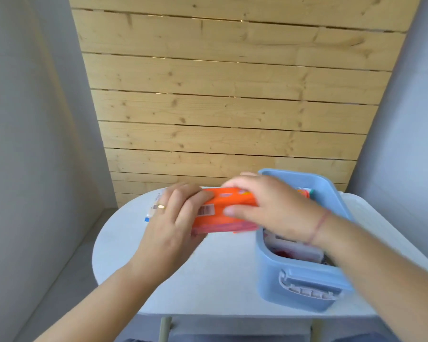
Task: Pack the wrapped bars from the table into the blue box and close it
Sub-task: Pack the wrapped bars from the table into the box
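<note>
Both hands hold a stack of wrapped bars [223,208] above the white table [208,280]: an orange wrapper with a barcode on top, reddish ones below. My left hand [168,225] grips the stack's left end and my right hand [269,208] grips its right end, at the left wall of the open blue box [294,285]. The box stands on the table's right side and has wrapped items inside, partly hidden by my right forearm. Another wrapped bar [153,206] lies on the table behind my left hand, mostly hidden.
The blue box has a grey latch handle [304,287] on its near end. A white surface [381,218] lies under and to the right of the box. A wooden plank wall [232,107] rises right behind the table, with grey walls on either side.
</note>
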